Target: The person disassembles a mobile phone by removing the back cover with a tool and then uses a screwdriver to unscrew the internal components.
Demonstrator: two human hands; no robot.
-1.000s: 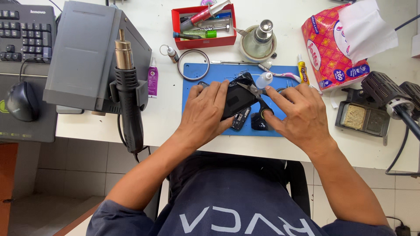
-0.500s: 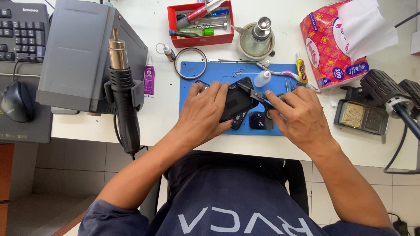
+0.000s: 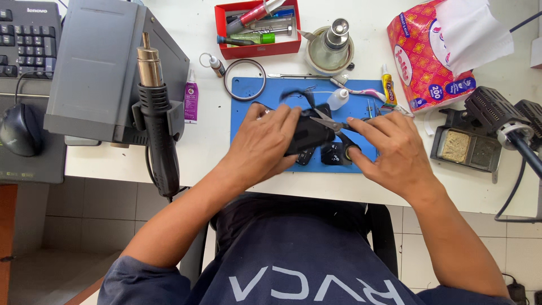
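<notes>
Left hand (image 3: 265, 144) is clamped on a small black device (image 3: 307, 133), fingers wrapped over its top and side, holding it just above the blue work mat (image 3: 248, 121) near the mat's centre. Right hand (image 3: 389, 149) grips metal tweezers (image 3: 333, 123), fingers pinched on the shaft, tips touching the upper right edge of the device. Two small dark parts (image 3: 333, 153) lie on the mat just below the device, partly covered by the right thumb. On the mat's upper edge: a ring-shaped part (image 3: 244, 79) at the left corner, a small white dropper bottle (image 3: 337, 99) and a toothbrush (image 3: 361, 90) to the right. Behind the mat sits a red tray (image 3: 221, 34) with tubes and pens, and beside it a round glass dispenser (image 3: 330, 48). A yellow glue tube (image 3: 387, 85) lies next to a red tissue pack (image 3: 423, 56) at the right. Far right: a black iron stand (image 3: 466, 147) with sponge. Left of the mat: a purple-labelled tube (image 3: 191, 101), then a grey station box (image 3: 96, 68) with a hot-air gun (image 3: 155, 113) holstered on its side. Keyboard (image 3: 22, 39) and mouse (image 3: 20, 130) sit at the far left. All of this rests on a white table (image 3: 209, 164).
</notes>
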